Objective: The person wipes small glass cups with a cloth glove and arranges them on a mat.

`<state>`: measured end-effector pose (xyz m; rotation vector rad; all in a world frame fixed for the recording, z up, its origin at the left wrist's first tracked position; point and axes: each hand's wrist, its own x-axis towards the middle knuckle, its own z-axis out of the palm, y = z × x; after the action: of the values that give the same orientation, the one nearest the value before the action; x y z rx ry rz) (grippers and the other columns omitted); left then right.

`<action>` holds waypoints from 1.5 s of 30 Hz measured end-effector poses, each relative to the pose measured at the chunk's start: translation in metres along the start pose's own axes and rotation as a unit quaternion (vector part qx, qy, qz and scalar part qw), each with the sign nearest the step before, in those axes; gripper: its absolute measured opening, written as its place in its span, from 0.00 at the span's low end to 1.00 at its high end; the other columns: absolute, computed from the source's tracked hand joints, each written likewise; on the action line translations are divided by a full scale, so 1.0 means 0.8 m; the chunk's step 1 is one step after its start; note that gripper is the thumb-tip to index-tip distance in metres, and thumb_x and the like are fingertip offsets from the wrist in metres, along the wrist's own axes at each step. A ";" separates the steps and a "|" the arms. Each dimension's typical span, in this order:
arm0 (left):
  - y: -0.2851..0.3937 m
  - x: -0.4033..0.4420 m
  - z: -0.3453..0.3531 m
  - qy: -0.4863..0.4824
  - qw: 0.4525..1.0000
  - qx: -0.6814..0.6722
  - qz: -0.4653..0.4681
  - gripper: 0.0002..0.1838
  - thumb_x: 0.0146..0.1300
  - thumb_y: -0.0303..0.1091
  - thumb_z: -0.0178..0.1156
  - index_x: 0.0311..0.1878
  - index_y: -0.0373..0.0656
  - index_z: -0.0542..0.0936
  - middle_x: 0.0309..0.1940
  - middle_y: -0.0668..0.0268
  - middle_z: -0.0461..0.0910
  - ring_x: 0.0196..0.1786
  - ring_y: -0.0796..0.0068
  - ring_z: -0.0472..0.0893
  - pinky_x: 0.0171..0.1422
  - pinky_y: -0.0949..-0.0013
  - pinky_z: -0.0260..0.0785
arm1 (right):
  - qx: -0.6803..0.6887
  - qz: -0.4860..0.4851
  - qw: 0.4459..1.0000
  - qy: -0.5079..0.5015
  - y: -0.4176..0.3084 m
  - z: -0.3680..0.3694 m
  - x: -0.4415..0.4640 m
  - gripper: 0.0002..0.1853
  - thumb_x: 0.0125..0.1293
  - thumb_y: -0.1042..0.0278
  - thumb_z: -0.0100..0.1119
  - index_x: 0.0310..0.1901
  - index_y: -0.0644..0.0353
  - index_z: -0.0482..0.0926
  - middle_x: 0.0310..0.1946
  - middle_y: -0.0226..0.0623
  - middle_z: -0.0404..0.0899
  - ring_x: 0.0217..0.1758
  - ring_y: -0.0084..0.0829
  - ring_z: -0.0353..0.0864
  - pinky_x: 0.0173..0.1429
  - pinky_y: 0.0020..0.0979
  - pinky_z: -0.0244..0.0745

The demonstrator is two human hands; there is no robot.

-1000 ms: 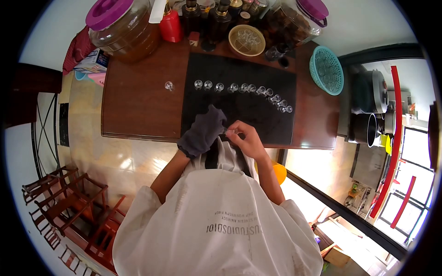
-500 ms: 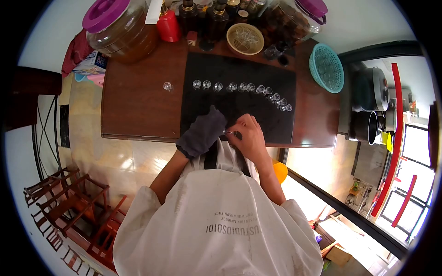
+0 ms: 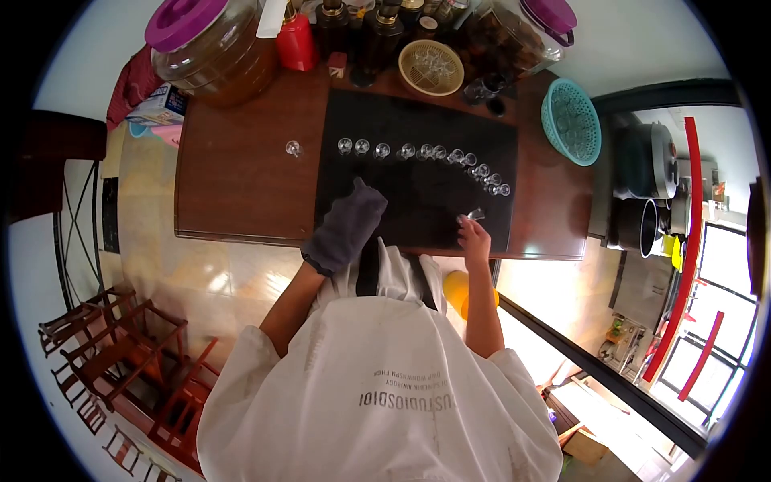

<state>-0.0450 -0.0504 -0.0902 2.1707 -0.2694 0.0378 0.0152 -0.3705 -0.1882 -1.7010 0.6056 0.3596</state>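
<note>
A dark grey cloth or mitt covers my left hand [image 3: 347,227], which is over the front left of the black mat [image 3: 418,201]; its fingers are hidden. Near the mat's front right part, my right hand [image 3: 474,235] pinches a small clear glass [image 3: 476,214] between its fingertips. Several small stemmed glasses [image 3: 407,150] stand behind both hands in a row that curves toward the front at the right. Left of the mat, a single glass [image 3: 294,149] rests on the brown table [image 3: 241,177].
At the back are a large jar [image 3: 217,68] with a purple lid, a red bottle [image 3: 296,44], dark bottles [image 3: 381,36], a tan basket [image 3: 431,68] holding glasses and another jar [image 3: 514,36]. A turquoise basket [image 3: 571,120] sits at the right edge.
My right hand has moved away from the covered left hand to the right, carrying the small glass. The left hand has shifted slightly left.
</note>
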 end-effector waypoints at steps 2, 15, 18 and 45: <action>0.001 -0.001 0.002 0.011 0.997 -0.071 -0.040 0.11 0.66 0.25 0.52 0.51 0.37 0.72 0.44 0.58 0.75 0.38 0.66 0.79 0.60 0.59 0.70 | -0.001 0.009 1.000 0.029 0.018 -0.027 0.023 0.16 0.63 0.56 0.66 0.45 0.58 0.84 0.28 0.26 0.77 0.27 0.16 0.72 0.29 0.19 0.66; -0.005 -0.001 0.010 0.076 0.993 -0.088 -0.037 0.05 0.68 0.26 0.51 0.46 0.40 0.71 0.29 0.66 0.71 0.26 0.72 0.72 0.53 0.65 0.70 | -0.075 -0.059 0.973 0.212 0.015 -0.072 0.106 0.15 0.58 0.57 0.71 0.36 0.64 0.86 0.21 0.28 0.78 0.24 0.18 0.72 0.27 0.24 0.65; 0.009 -0.005 0.001 0.086 0.985 -0.130 -0.080 0.06 0.67 0.25 0.52 0.46 0.40 0.71 0.28 0.65 0.70 0.25 0.71 0.71 0.55 0.64 0.68 | -0.128 -0.137 0.947 0.262 0.016 -0.078 0.125 0.17 0.58 0.55 0.71 0.37 0.63 0.87 0.20 0.26 0.77 0.23 0.17 0.71 0.27 0.23 0.67; -0.004 0.006 0.006 0.113 0.974 -0.189 -0.057 0.06 0.68 0.22 0.51 0.46 0.40 0.73 0.26 0.65 0.70 0.22 0.74 0.69 0.52 0.68 0.69 | -0.271 -0.120 0.909 0.292 0.002 -0.073 0.146 0.21 0.51 0.50 0.73 0.39 0.59 0.86 0.34 0.40 0.86 0.41 0.38 0.86 0.50 0.38 0.77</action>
<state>-0.0397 -0.0534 -0.0953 1.7794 -0.0165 0.1558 0.1045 -0.4501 -0.2403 -2.4237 0.7574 -0.2011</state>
